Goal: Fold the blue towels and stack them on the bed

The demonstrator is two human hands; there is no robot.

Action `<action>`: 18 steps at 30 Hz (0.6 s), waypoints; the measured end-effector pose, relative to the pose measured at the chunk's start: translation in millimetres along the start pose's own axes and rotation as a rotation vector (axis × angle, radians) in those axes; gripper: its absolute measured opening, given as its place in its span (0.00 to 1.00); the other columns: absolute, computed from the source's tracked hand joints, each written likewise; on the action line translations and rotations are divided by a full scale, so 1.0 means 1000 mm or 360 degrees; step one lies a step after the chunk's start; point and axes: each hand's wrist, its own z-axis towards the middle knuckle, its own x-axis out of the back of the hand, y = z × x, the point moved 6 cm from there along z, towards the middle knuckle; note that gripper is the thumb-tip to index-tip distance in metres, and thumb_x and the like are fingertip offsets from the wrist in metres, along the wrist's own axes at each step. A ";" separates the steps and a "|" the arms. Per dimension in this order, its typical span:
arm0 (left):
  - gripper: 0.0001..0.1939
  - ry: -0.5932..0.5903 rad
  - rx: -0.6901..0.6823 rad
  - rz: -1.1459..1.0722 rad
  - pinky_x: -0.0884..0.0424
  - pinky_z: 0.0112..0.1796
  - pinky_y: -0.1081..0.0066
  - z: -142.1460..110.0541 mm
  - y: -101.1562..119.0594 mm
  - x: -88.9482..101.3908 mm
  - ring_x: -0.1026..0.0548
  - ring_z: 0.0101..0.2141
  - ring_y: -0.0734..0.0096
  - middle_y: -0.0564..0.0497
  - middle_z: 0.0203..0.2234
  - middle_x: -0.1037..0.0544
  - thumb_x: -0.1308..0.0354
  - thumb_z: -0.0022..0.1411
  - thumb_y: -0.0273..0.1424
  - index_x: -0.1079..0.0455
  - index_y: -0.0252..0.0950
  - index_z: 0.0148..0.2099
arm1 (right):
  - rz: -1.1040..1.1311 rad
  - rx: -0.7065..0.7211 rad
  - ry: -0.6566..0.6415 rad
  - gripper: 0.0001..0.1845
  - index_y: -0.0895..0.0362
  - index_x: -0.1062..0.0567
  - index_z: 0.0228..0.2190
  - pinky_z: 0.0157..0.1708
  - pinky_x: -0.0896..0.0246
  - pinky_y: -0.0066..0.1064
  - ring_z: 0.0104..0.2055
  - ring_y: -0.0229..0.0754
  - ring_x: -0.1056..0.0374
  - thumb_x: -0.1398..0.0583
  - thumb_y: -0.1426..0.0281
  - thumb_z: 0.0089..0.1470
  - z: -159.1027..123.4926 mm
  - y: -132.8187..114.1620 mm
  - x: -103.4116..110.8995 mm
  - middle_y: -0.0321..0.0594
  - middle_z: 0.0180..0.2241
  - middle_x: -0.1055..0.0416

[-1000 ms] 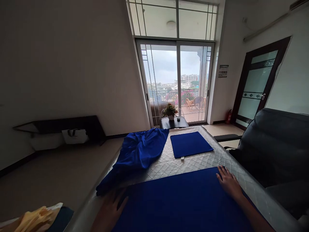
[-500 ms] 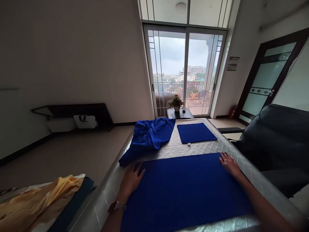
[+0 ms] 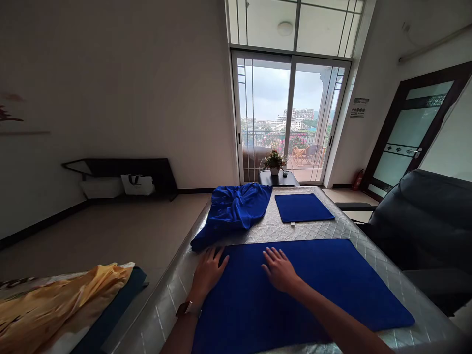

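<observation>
A large blue cloth [image 3: 332, 275] lies spread flat on a quilted, silvery mattress [image 3: 372, 263]. My left hand [image 3: 209, 269] rests at the cloth's far left corner, fingers spread and holding nothing. On the cloth's upper middle lies my right hand [image 3: 280, 269], palm down with its fingers extended. Past the left hand sits a crumpled blue cloth [image 3: 239, 209]. To the right of that heap is a neatly folded blue cloth [image 3: 304, 207] with a small white tag at its near edge.
A black armchair [image 3: 431, 226] stands close along the mattress's right side. Yellow patterned bedding [image 3: 84, 295] lies at the lower left. Beyond the far end, a small table [image 3: 278, 179] holds a potted plant [image 3: 275, 162] before a sliding glass door [image 3: 291, 113].
My right hand has slid leftward from the cloth's far right corner to its middle. The left hand stays at the left corner. The view has shifted slightly.
</observation>
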 end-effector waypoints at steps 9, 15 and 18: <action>0.33 -0.0045 -0.0032 -0.0020 0.45 0.67 0.49 -0.002 -0.009 -0.011 0.41 0.68 0.49 0.43 0.67 0.34 0.54 0.71 0.51 0.36 0.39 0.69 | 0.0102 -0.0071 -0.0147 0.40 0.58 0.51 0.72 0.72 0.72 0.50 0.76 0.48 0.66 0.61 0.48 0.69 0.004 0.018 -0.013 0.42 0.74 0.60; 0.32 0.0001 -0.0064 -0.0035 0.45 0.67 0.49 0.001 -0.011 -0.014 0.40 0.68 0.50 0.43 0.67 0.34 0.55 0.71 0.51 0.35 0.39 0.68 | -0.0143 -0.0589 -0.0163 0.38 0.53 0.53 0.72 0.72 0.71 0.48 0.76 0.47 0.67 0.61 0.50 0.69 -0.046 0.173 0.016 0.35 0.74 0.60; 0.31 0.0037 -0.0041 -0.0080 0.43 0.66 0.48 0.002 -0.012 -0.013 0.39 0.67 0.49 0.45 0.66 0.33 0.54 0.70 0.50 0.34 0.42 0.67 | -0.0319 -0.0868 -0.0152 0.37 0.55 0.52 0.72 0.71 0.69 0.49 0.75 0.48 0.65 0.60 0.54 0.68 -0.078 0.259 0.033 0.37 0.74 0.59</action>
